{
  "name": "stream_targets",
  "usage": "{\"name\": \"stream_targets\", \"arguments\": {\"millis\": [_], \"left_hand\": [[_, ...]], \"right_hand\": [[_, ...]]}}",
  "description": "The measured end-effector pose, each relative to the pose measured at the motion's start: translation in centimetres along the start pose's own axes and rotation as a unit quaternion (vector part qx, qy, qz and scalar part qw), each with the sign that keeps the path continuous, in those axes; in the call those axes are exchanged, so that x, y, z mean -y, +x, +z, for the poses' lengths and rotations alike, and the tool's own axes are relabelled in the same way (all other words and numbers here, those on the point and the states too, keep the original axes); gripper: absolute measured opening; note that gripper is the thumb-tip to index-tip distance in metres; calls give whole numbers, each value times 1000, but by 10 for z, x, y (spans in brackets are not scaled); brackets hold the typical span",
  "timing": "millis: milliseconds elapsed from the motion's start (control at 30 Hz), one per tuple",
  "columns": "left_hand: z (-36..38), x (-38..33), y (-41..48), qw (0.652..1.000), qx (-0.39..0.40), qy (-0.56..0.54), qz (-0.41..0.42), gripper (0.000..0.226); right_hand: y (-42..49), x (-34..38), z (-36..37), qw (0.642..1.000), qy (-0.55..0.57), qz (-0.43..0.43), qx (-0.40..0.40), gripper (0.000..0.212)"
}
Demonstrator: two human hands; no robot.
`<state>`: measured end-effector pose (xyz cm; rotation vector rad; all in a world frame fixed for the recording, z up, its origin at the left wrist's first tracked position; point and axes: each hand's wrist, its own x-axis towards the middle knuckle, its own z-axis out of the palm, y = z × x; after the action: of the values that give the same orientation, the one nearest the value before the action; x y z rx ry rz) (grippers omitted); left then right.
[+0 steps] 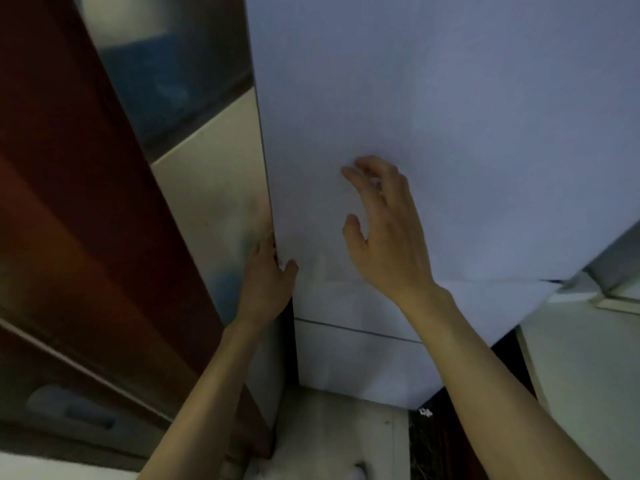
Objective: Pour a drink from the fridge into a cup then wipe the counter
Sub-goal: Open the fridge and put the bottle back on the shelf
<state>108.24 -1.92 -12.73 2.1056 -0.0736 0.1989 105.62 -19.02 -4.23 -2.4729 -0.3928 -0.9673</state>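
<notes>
Two bare forearms rise from the bottom edge toward a tall appliance. The left hand (268, 282) grips the left edge of the fridge door (450, 116). Its fingers wrap round that edge and are mostly hidden behind it, while the thumb (291, 266) lies on the front face. The right hand (384, 230) is held at the door's front, a little higher and to the right. Its fingers (353, 176) are released, spread and loosely bent, holding nothing. Whether their tips touch the panel cannot be told.

The fridge door fills the upper right of the view. It is a plain, pale grey-white slab, smooth and unmarked, with no handle in sight. Below it, across a thin dark seam, sits a lower door (356, 362) of the same pale finish.

Just left of the fridge runs a cream tiled wall (214, 188), and above that a dark glossy pane (166, 74) holds blurred reflections. Further left, a red-brown wooden panel (86, 202) slants across the frame, close beside the left forearm. Pale floor tiles (332, 427) show between the arms. At the far right stands another whitish surface (581, 375), too blurred to identify.
</notes>
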Motion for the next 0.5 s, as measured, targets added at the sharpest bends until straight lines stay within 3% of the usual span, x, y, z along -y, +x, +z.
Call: {"name": "stream_targets", "arguments": {"millis": [233, 400, 500], "left_hand": [[34, -4, 50, 997, -63, 21, -47, 41], [50, -12, 81, 998, -66, -2, -13, 62], [56, -17, 97, 995, -88, 42, -28, 55]], "right_hand": [[36, -52, 16, 997, 37, -65, 13, 49], [58, -79, 25, 995, 61, -71, 42, 47], [66, -90, 28, 992, 72, -88, 47, 45]]}}
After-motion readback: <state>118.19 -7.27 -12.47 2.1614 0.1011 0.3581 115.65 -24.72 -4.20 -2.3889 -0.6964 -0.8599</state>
